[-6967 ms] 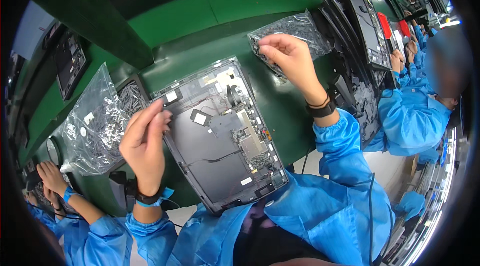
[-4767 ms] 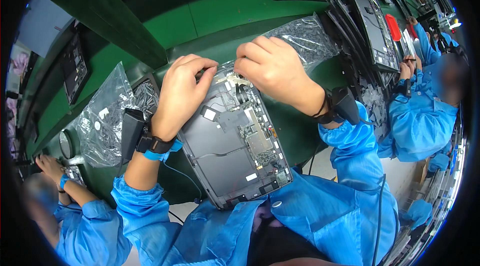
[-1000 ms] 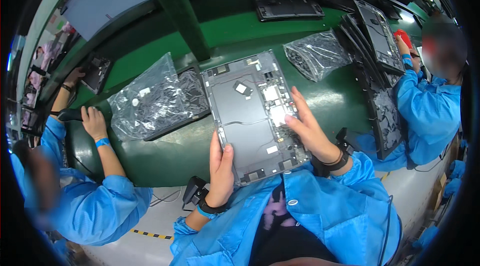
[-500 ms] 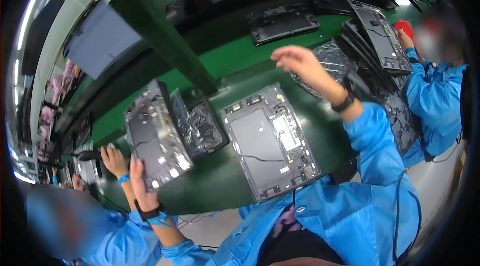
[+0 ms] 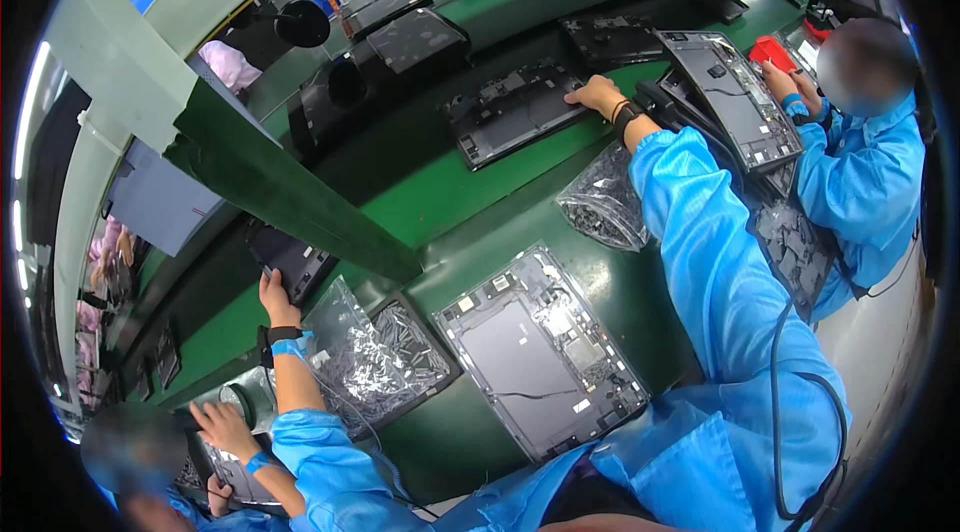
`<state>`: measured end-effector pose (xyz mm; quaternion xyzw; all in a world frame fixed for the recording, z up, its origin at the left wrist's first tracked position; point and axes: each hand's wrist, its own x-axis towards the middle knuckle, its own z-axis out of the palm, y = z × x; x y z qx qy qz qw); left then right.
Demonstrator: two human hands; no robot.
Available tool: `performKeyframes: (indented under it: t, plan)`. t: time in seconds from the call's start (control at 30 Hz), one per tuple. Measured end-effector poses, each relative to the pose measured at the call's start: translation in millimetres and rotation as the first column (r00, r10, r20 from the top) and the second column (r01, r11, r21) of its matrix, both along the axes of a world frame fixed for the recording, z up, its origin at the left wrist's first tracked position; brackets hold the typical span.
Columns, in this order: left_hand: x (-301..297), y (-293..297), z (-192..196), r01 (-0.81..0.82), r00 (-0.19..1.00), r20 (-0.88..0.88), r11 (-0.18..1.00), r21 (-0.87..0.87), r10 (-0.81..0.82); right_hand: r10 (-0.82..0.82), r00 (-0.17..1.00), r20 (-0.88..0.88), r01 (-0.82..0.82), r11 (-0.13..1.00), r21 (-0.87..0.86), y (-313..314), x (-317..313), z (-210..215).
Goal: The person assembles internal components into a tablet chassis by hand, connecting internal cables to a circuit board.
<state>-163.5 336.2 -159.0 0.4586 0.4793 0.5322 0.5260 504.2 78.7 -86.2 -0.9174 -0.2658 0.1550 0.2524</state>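
Note:
My left hand [image 5: 280,302] is closed on the near edge of a dark tablet casing [image 5: 292,260], which lies low over the green belt, partly hidden behind the slanted green post. Reaching far forward, my right hand [image 5: 600,98] pinches the right end of another dark tablet casing [image 5: 510,117] at the belt's side. In front of me, an opened tablet [image 5: 520,342] lies flat on the green table, its circuit board and a loose black cable showing; neither hand touches it.
A black tray [image 5: 440,372] of small dark parts and a clear bag [image 5: 350,352] sit left of the opened tablet. Another bag of parts [image 5: 605,202] lies beyond it. Stacked tablets [image 5: 735,92] stand at right. Co-workers in blue sit on both sides; the right one holds something red [image 5: 775,54].
My left hand has carried its casing away from me onto the belt side. My right hand has reached forward and taken hold of another casing. The view has shifted.

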Motion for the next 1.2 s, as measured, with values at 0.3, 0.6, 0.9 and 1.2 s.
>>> performKeyframes:
  t: [0.3,0.6,0.9,1.2]
  plan:
    - [63,-117,93,-0.195,0.979,0.093,0.964,0.181,0.181,0.175,0.758,-0.629,0.290,0.772,0.565,-25,-33,18]
    - [223,-361,165,0.715,0.676,0.470,0.658,-0.235,-0.567,0.661,0.366,-0.655,0.540,0.423,0.728,-144,-202,52]
    - [240,-418,152,0.536,0.805,0.372,0.835,-0.121,-0.462,0.625,0.420,-0.658,0.510,0.437,0.741,-302,-323,49]
    - [137,-462,130,0.505,0.862,0.184,0.826,-0.249,-0.472,0.580,0.812,-0.058,-0.245,0.429,0.870,-288,-225,64]
